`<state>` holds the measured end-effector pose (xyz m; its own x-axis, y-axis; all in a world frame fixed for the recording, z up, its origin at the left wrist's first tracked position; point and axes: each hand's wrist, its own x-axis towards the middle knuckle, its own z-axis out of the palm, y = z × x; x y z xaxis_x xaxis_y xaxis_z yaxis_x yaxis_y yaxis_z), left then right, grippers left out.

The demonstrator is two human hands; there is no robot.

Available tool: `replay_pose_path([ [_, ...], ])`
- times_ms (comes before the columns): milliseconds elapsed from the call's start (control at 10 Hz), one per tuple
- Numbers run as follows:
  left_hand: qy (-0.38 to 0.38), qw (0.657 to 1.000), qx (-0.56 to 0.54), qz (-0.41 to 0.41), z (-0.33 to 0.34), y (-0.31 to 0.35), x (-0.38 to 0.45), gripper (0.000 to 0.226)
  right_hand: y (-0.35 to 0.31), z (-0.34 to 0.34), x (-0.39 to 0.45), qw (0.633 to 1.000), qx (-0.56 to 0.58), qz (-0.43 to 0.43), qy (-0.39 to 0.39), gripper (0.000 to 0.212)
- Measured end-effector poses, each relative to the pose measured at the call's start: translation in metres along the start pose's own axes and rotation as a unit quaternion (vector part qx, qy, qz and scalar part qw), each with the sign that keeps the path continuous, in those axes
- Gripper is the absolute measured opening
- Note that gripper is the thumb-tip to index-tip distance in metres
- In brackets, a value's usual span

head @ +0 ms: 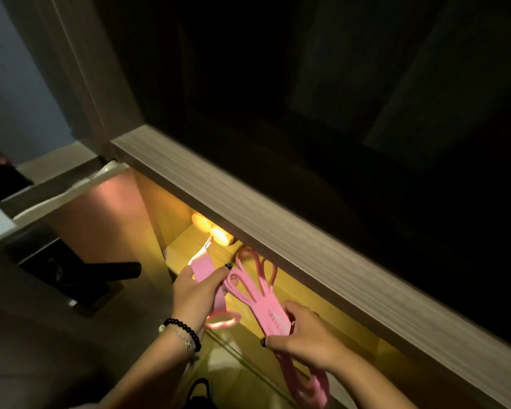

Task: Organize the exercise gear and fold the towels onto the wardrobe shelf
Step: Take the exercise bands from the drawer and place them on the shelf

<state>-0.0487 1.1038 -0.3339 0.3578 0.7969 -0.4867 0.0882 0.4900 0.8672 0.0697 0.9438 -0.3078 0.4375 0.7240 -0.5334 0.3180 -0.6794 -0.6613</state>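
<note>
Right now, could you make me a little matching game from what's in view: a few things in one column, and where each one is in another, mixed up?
Things:
1. left hand
2. right hand
3. bead bracelet
4. wooden shelf edge

Places or states:
A. worn on the left wrist
B. runs across above the lit compartment
C. grips the bundled pink resistance bands near their printed end
D. pinches a flat pink band reaching toward the light

Pairs: 1-D, 2-C, 3-A, 4-B
</note>
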Motion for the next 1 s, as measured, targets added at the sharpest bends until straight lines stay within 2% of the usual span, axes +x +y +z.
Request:
replay_pose_path([
  [100, -0.053, 0.998, 0.03, -0.02, -0.006, 0.001, 0.022, 0.027, -0.001, 0.017, 0.012, 0.996, 0.071, 0.022, 0.038, 0.036],
  [200, -0.077, 0.996, 0.031, -0.024, -0.009, -0.003, 0.04, 0.037, -0.001, 0.025, 0.027, 0.987, 0.134, 0.071, 0.045, 0.033],
  [300, -0.105, 0.991, -0.022, -0.08, -0.01, -0.01, 0.053, 0.03, -0.001, 0.029, 0.042, 0.98, 0.134, 0.135, 0.062, 0.02],
  [400, -0.07, 0.994, -0.014, -0.084, -0.018, -0.026, 0.063, 0.011, 0.007, 0.04, 0.064, 0.94, 0.261, 0.198, 0.094, 0.019],
  [500, -0.059, 0.998, 0.018, -0.023, -0.034, -0.046, 0.066, 0.019, 0.014, 0.044, 0.105, 0.916, 0.262, 0.217, 0.214, 0.011],
  [600, -0.095, 0.995, 0.038, 0.018, -0.041, -0.069, 0.074, 0.011, 0.014, 0.05, 0.147, 0.983, 0.084, 0.101, -0.125, 0.029],
  [700, -0.112, 0.988, 0.072, 0.083, -0.038, -0.087, 0.085, 0.019, 0.039, 0.064, 0.195, 0.867, 0.393, 0.267, 0.153, 0.029],
  [800, -0.144, 0.961, 0.154, 0.179, -0.036, -0.1, 0.094, 0.02, 0.053, 0.068, 0.24, 0.87, 0.381, 0.262, 0.17, 0.012],
  [900, -0.156, 0.923, 0.233, 0.263, -0.035, -0.113, 0.107, 0.018, 0.059, 0.068, 0.281, 0.871, 0.37, 0.241, 0.215, 0.009],
  [1000, -0.151, 0.911, 0.261, 0.283, -0.037, -0.125, 0.122, 0.028, 0.065, 0.068, 0.316, 0.85, 0.412, 0.224, 0.241, 0.028],
])
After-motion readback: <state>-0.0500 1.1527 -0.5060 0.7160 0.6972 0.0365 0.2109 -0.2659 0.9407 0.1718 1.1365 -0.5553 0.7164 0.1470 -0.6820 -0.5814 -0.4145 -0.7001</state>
